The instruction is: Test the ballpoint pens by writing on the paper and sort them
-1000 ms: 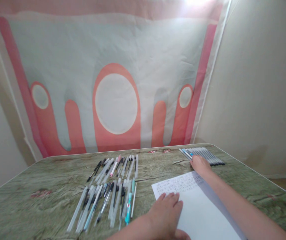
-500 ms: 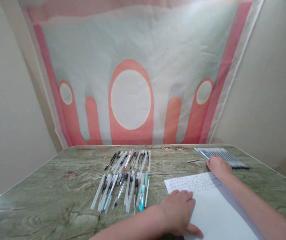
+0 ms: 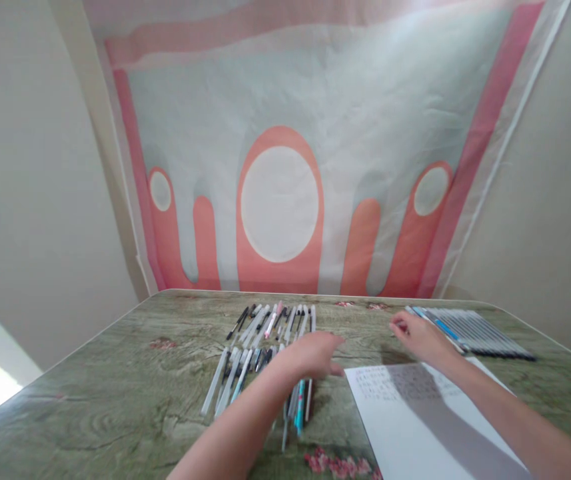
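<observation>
My left hand (image 3: 315, 353) hovers over the right end of the front group of pens (image 3: 238, 377), its fingers stretched out and apart, holding nothing I can see. It covers part of those pens. My right hand (image 3: 422, 337) is raised beyond the top of a written sheet of paper (image 3: 410, 427), its fingers curled together with no pen showing in them. Just right of that hand lies a neat row of grey refills or slim pens (image 3: 485, 330), with blue and white pens (image 3: 438, 327) at its left end.
Behind the front group lies a second group of pens (image 3: 270, 323), mostly clear and black with a pink one. Everything rests on a wood-patterned table (image 3: 130, 380) with printed pink flowers. A printed cloth (image 3: 280, 87) hangs behind the far edge.
My left hand has lifted off the paper and moved left and forward to the pens. My right hand has left the blue pen, which now lies beside the row. The view has shifted slightly.
</observation>
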